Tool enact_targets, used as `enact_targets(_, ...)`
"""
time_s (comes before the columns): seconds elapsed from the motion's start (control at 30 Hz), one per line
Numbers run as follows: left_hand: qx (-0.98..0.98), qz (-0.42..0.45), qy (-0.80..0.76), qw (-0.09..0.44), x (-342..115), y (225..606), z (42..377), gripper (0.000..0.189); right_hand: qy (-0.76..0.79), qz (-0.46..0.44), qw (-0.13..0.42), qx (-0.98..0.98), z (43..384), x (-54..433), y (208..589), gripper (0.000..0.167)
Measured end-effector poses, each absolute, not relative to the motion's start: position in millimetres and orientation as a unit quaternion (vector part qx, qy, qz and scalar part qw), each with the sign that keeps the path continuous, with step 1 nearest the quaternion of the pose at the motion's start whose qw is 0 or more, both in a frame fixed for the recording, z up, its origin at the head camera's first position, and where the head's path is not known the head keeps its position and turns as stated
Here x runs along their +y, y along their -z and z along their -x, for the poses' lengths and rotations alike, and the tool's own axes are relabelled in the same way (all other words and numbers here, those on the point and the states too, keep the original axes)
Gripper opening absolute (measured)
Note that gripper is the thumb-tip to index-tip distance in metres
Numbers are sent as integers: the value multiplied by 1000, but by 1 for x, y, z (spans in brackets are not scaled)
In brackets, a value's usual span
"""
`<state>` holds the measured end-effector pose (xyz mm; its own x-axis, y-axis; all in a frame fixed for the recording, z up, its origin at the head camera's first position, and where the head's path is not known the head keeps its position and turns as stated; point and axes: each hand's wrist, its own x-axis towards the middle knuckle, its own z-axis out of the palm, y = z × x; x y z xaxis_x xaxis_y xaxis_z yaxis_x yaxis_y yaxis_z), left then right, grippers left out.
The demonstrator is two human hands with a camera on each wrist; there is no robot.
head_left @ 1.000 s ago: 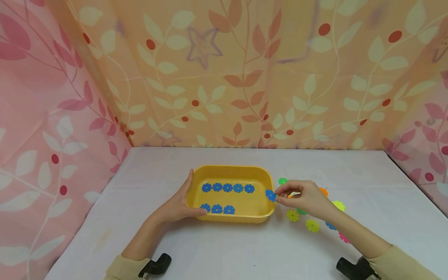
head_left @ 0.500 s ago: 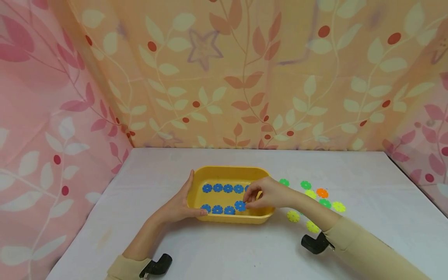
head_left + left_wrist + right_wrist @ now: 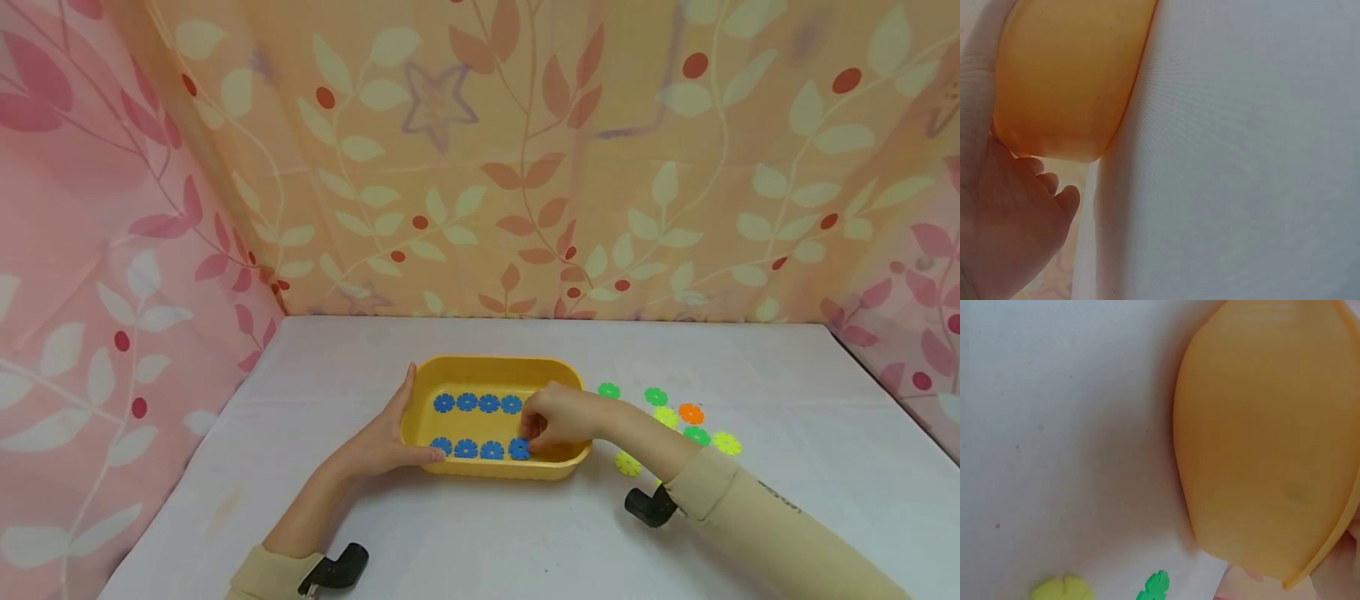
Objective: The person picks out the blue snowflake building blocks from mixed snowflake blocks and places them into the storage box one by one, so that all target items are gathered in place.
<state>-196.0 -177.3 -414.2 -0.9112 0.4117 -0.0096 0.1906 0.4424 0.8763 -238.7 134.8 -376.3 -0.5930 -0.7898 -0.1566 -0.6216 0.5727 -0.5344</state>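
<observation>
A yellow plastic basin (image 3: 498,469) stands on the white-covered table. My left hand (image 3: 381,439) holds its left end, thumb over the near rim; the left wrist view shows the fingers around the basin wall (image 3: 1072,75). Inside, blue snowflake discs lie in two rows, a far row (image 3: 467,402) and a near row (image 3: 466,449). My right hand (image 3: 564,414) reaches over the right side and pinches a blue snowflake disc (image 3: 519,448) at the right end of the near row. That hand covers the far row's right end. In the right wrist view, the basin's outer wall (image 3: 1266,425) hides most of the hand.
Loose snowflake discs lie to the right of the basin, among them an orange one (image 3: 691,413), a green one (image 3: 656,397) and a yellow one (image 3: 726,443). My right forearm passes over part of them. A patterned curtain (image 3: 525,167) hangs behind the table.
My right hand has carried a blue snowflake disc from the basin's right rim leftward and down to the near row's right end. The left hand has stayed in place on the basin.
</observation>
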Motion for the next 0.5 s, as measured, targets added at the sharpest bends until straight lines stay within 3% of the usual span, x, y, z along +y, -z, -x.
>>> enact_targets(0.5,840,-174,-500,118,-177,415,197,131,198,434,166,863,236,134,382,9)
